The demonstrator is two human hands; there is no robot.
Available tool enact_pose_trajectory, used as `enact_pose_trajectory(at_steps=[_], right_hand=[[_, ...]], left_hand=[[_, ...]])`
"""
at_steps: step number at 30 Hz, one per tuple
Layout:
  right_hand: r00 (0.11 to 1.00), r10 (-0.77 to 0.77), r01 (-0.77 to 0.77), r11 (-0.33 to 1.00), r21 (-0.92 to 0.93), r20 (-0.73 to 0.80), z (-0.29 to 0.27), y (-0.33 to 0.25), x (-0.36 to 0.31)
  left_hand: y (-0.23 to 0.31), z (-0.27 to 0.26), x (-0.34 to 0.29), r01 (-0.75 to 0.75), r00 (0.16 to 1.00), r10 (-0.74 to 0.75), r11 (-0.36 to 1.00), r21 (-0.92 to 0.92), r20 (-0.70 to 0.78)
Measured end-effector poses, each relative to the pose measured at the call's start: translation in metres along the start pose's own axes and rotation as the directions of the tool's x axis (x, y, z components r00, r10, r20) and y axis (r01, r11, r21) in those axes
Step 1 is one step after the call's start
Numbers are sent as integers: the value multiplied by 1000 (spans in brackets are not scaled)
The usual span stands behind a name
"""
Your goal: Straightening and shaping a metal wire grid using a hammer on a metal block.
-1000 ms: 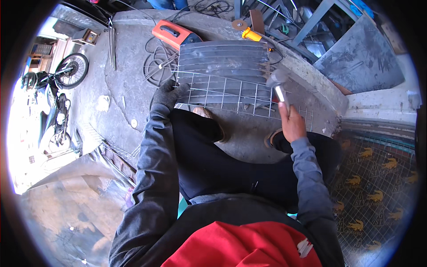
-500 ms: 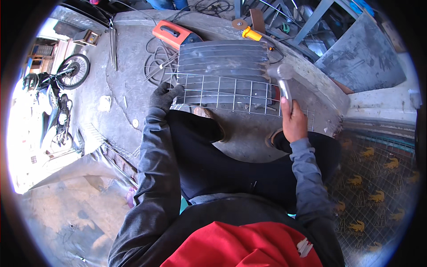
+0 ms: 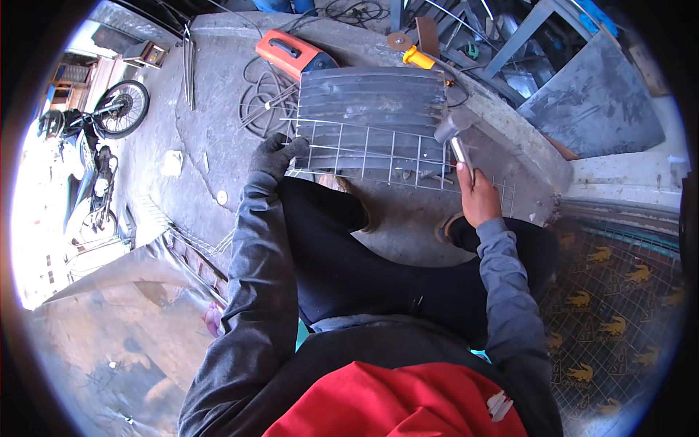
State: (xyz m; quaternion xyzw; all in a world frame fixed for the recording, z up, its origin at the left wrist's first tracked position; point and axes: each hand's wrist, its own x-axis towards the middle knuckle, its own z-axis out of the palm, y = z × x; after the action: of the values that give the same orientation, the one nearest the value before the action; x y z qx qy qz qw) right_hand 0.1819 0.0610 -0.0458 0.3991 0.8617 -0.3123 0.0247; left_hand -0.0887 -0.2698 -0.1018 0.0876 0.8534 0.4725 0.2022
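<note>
A grid of thin metal wire mesh (image 3: 393,154) lies across the near part of a dark, ridged metal block (image 3: 371,91). My left hand (image 3: 277,156), in a dark grey glove, is closed on the mesh at its left end. In my bare right hand (image 3: 480,195) is the handle of a hammer (image 3: 453,127). Its metal head is at the right end of the mesh, beside the block's right edge; whether it touches the wire I cannot tell.
Beyond the block lie an orange machine (image 3: 295,52) with a black handle, coiled cables (image 3: 266,105) and a yellow angle grinder (image 3: 418,58). Metal frames and a grey sheet (image 3: 597,98) stand at the far right. A motorcycle (image 3: 91,160) is at the left.
The hammer head has come down and slightly left toward the mesh's right end. My right hand has dropped a little with it, while my left hand keeps its hold.
</note>
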Motion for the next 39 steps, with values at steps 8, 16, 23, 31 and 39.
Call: enact_pose_trajectory(at_steps=[8, 16, 23, 31, 39], right_hand=[[990, -61, 100, 940, 327, -127, -28, -4, -13], [989, -105, 106, 994, 8, -102, -15, 0, -6], [997, -52, 45, 994, 104, 64, -22, -6, -10], [999, -46, 46, 999, -5, -4, 7, 20, 11], [998, 25, -25, 1000, -3, 58, 16, 23, 4]], left_hand=[[2, -2, -4, 61, 995, -65, 997, 55, 72], [8, 0, -2, 43, 998, -49, 988, 149, 40], [8, -2, 0, 59, 995, -69, 988, 142, 67], [-12, -2, 11, -14, 999, 9, 993, 114, 44], [-18, 3, 13, -20, 994, 47, 966, 256, -100]])
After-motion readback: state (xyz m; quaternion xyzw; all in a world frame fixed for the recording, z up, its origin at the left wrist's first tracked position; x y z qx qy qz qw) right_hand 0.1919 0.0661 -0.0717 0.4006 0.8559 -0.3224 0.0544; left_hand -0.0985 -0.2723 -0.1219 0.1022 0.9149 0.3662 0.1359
